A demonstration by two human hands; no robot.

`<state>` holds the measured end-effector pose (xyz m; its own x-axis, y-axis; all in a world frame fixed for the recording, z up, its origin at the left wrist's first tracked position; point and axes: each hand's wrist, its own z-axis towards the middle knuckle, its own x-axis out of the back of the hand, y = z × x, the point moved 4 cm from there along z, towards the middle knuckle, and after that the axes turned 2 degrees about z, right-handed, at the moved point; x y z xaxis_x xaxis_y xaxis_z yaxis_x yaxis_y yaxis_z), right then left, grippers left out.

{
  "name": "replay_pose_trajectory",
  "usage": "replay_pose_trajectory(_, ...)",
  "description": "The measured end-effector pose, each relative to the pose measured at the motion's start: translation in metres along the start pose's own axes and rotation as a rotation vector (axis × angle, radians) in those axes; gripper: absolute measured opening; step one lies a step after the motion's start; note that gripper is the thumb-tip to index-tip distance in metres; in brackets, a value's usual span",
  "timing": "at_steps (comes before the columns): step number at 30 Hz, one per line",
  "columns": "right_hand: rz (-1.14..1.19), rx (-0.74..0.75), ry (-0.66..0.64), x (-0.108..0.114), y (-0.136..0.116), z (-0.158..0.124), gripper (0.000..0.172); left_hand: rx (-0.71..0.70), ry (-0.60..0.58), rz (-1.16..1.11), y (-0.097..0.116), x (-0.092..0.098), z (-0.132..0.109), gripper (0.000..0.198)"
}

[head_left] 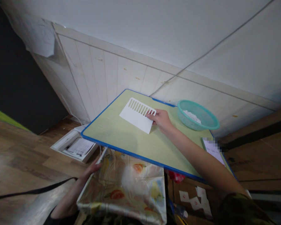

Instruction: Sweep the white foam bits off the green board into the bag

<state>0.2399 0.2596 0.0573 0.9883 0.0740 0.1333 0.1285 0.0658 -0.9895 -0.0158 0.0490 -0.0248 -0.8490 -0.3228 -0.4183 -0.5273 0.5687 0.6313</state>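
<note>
The right hand (161, 119) has a card (135, 120) pinched in its grip over the desk (107, 132). A basket (187, 122) and paper (213, 155) sit by the right edge, the forearm (196, 156) beside both; a wall (121, 59) backs the far edge. Room lies left, to the blue rim (83, 134). The left hand (93, 168) is at the box (114, 207), its grip unclear

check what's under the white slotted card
The pale green tabletop shows through the slots of the white slotted card, and the right hand has fingers partly beneath it. Whatever lies under its solid part is covered.
</note>
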Motion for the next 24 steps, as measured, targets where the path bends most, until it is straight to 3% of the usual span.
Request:
replay_pose_trajectory(8,-0.059,-0.073,-0.252,0.016,-0.008,-0.02,0.039,0.02,-0.05,0.0,0.0,0.011,0.003,0.064)
replay_pose_trajectory(15,-0.037,-0.075,-0.188,0.032,-0.007,-0.02,0.042,0.045,-0.02,0.012,0.002,0.006,-0.003,0.068)
replay_pose_trajectory(21,-0.142,-0.049,-0.289,0.042,-0.007,-0.028,0.039,0.062,-0.063,-0.021,-0.002,0.007,-0.004,0.063)
replay_pose_trajectory(24,-0.142,-0.066,-0.311,0.052,-0.009,-0.038,0.036,0.074,-0.022,-0.008,-0.003,0.006,-0.004,0.063)
